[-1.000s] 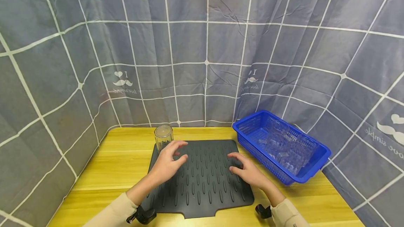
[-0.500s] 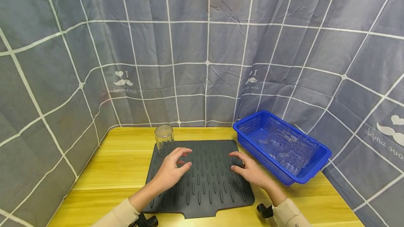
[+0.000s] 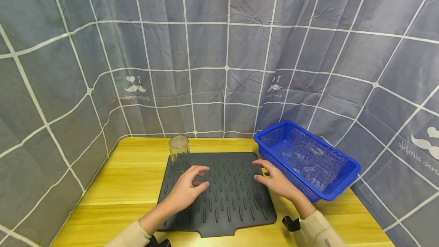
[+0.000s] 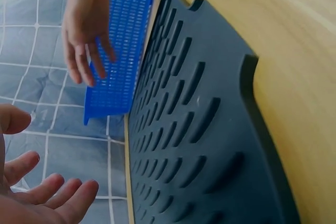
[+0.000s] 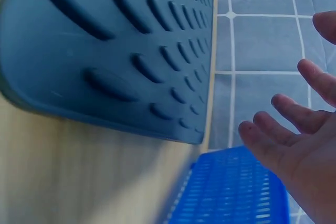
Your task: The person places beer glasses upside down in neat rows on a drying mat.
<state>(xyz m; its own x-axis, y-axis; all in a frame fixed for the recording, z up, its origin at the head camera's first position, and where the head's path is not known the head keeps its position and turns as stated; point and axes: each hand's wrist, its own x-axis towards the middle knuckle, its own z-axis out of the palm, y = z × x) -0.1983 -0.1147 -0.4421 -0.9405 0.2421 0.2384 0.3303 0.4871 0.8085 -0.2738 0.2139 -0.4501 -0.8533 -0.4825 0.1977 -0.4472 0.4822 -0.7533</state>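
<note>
My left hand (image 3: 186, 190) hovers over the left half of a dark grey ribbed drying mat (image 3: 223, 197), fingers loosely bent and holding nothing. Just beyond its fingertips a clear faceted drinking glass (image 3: 180, 153) stands upside down on the mat's back left corner. Over the mat's right edge is my right hand (image 3: 276, 180), relaxed, with nothing in it. Close beside that hand sits a blue plastic basket (image 3: 286, 167) with several clear glasses (image 3: 310, 159) lying in it. In the right wrist view the right hand's fingers (image 5: 294, 114) are spread apart above the basket's side.
The mat lies on a yellow wood-grain table (image 3: 109, 186). A grey checked curtain (image 3: 205, 48) closes off the back and both sides. Black wrist cameras (image 3: 290, 224) are strapped at the cuffs of the light sleeves (image 3: 319, 228).
My left hand has drawn back from the glass, towards me and slightly right. The right hand has shifted a little right, towards the basket. The glass stays in place.
</note>
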